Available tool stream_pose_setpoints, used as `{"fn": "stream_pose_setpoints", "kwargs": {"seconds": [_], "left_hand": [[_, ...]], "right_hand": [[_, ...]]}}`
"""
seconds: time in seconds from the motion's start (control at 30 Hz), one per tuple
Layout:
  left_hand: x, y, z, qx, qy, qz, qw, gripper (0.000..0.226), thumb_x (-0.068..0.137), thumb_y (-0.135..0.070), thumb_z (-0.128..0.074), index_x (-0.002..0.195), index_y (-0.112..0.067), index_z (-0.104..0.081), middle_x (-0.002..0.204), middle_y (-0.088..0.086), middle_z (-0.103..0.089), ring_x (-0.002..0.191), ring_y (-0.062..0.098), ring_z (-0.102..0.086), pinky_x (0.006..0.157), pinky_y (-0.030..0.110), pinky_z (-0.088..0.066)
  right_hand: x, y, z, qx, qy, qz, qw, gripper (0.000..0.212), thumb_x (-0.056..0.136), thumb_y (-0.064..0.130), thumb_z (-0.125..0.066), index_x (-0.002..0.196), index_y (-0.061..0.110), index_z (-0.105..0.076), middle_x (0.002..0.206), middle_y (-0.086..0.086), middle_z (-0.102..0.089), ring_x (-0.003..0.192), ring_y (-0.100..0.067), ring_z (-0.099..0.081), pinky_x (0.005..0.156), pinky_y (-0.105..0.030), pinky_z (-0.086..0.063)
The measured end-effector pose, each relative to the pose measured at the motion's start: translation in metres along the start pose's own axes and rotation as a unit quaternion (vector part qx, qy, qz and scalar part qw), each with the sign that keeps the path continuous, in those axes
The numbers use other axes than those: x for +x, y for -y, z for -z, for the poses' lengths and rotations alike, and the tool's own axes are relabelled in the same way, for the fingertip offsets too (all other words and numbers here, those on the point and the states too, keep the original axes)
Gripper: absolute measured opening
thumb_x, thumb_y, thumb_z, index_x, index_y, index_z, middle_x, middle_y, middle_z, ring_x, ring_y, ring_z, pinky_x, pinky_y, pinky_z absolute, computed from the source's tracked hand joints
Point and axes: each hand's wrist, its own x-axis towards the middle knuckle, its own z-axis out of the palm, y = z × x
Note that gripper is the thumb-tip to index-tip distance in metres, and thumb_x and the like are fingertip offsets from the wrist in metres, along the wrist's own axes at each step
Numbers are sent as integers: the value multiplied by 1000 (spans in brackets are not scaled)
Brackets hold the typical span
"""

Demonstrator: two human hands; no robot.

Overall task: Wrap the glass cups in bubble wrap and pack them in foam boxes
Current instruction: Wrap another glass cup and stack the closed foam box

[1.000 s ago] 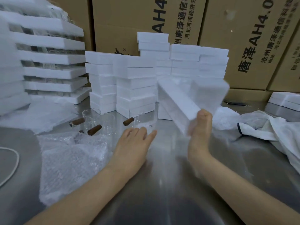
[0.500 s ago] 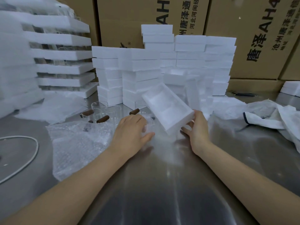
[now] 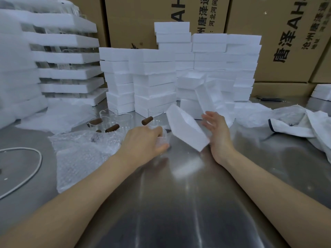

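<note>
Brown cartons [image 3: 161,24] wall off the back, and the steel table [image 3: 179,203] fills everything in front. Stacks of foam boxes [image 3: 154,81] stand along the far edge. A bubble wrap sheet [image 3: 84,154] lies crumpled at left. One open foam box [image 3: 186,129] sits tilted at centre, its low corner on the table. The right hand [image 3: 218,135] is just beside it with fingers spread and loose, gripping nothing. The left hand [image 3: 143,142] curls round a wrapped cup [image 3: 162,140], held low just left of that box. Bare glass cups [image 3: 123,120] with brown handles wait behind the sheet.
</note>
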Motion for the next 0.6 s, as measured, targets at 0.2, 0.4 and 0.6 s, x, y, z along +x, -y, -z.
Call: {"fn": "stream_pose_setpoints", "kwargs": {"seconds": [0.2,0.4,0.6], "left_hand": [[3,0,0,52,17,26,998,44,86,-51,-53,62,-17,-38,59,-4,-36,76,25,-57,52,28,-20],[-8,16,-2,-71,-86,116,987,53,85,-56,-58,54,-21,-31,53,-5,-44,53,19,-44,47,28,-18],[-8,21,8,-152,-271,125,942,57,81,-45,-70,54,-20,-26,45,-2,-34,50,24,-46,51,32,-34]], "right_hand": [[-10,-5,4,-340,133,256,895,21,85,32,-70,103,24,-67,115,15,-61,116,-3,-48,99,-10,-32],[-13,-10,4,-466,223,315,796,20,73,12,-58,88,18,-69,94,5,-66,109,-16,-55,119,-45,-12],[-10,-6,7,-408,141,298,851,42,67,-20,-47,65,21,-59,76,3,-59,94,-17,-58,121,-35,-2]]}}
